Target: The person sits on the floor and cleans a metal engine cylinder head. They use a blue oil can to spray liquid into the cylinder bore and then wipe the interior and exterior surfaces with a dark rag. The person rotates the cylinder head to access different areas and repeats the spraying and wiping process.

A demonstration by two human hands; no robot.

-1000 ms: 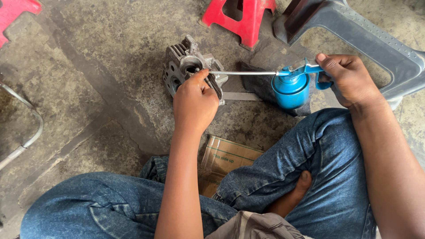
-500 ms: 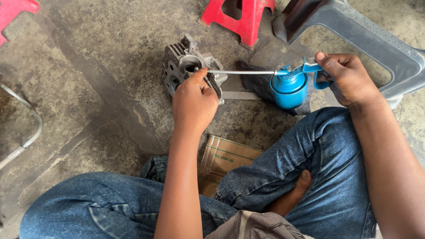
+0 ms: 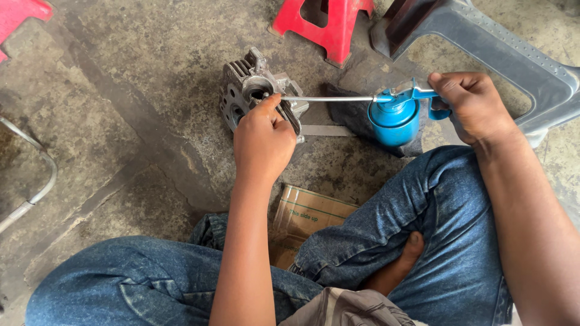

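Nearest me, between my jeans, a cardboard box [image 3: 308, 220] lies flat on the concrete; I cannot tell what it holds. Beyond it my left hand [image 3: 264, 137] is curled over the grey finned engine part [image 3: 254, 90] on the floor, fingers closed on its near edge to steady it. My right hand [image 3: 474, 105] is wrapped tight around the handle of the blue oil can [image 3: 394, 118], thumb on the lever. Its thin spout [image 3: 329, 98] runs level to a round bore at the top of the part, tip at the opening. I judge oiling is under way; no oil shows, and the can's fill is hidden. Farther off stand a red stool [image 3: 329, 27] and a grey frame [image 3: 501, 54].
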